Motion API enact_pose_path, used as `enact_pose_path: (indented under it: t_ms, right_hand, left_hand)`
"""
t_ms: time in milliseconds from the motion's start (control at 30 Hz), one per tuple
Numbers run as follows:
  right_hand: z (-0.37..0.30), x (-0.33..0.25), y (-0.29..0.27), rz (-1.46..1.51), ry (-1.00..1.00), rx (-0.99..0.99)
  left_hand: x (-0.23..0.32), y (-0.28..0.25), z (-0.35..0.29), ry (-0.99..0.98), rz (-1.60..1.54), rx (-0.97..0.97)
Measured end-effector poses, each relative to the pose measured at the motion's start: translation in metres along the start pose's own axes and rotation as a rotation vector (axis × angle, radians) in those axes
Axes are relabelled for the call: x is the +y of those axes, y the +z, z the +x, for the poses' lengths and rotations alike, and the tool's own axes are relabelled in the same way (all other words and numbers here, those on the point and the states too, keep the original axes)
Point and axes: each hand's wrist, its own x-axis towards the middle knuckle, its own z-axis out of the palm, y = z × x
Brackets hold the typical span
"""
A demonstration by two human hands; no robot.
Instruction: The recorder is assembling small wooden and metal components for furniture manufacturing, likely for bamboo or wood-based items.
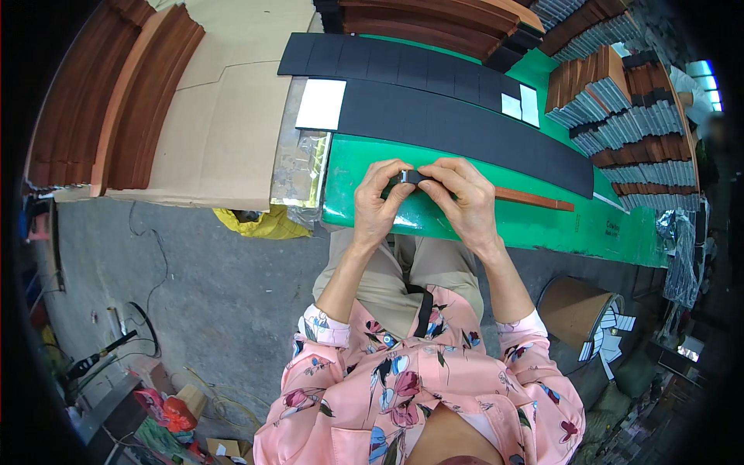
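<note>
Even light, glare on green tabletop (535, 232), dark curved edges

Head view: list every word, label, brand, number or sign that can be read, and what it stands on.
Glossy green table covering: dark print near its right end; I don't copy its wording.
Same covering, just left of that: a fainter mark, too small to read.
Small black piece held between the left hand and right hand: no lettering discernible.

a green tabletop (558, 232) spreads beneath the left hand (377, 203) and right hand (466, 198); beyond both lie long black strips (465, 128), just rightward a slim brown bar (535, 199), farther right stacked brown-and-grey pieces (589, 91).
</note>
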Motion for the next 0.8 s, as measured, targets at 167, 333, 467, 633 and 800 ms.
enact_pose_path:
  t_ms: [167, 333, 467, 633, 800]
  right_hand:
    - [0.005, -0.001, -0.002, -0.012, -0.025, 0.008]
    - [0.007, 0.003, 0.001, -0.015, -0.031, 0.012]
    - [0.005, 0.003, 0.002, -0.024, -0.035, 0.014]
    - [0.002, -0.001, 0.000, -0.020, -0.019, 0.010]
    - [0.002, -0.004, -0.002, -0.022, 0.020, -0.021]
  left_hand:
    - [0.004, 0.000, 0.005, 0.007, -0.004, 0.004]
    - [0.001, 0.000, 0.007, 0.007, 0.021, 0.006]
    - [0.003, 0.001, 0.005, -0.011, 0.006, 0.005]
    - [0.004, 0.000, 0.001, -0.004, 0.015, -0.002]
    - [0.005, 0.000, 0.000, 0.005, 0.004, -0.016]
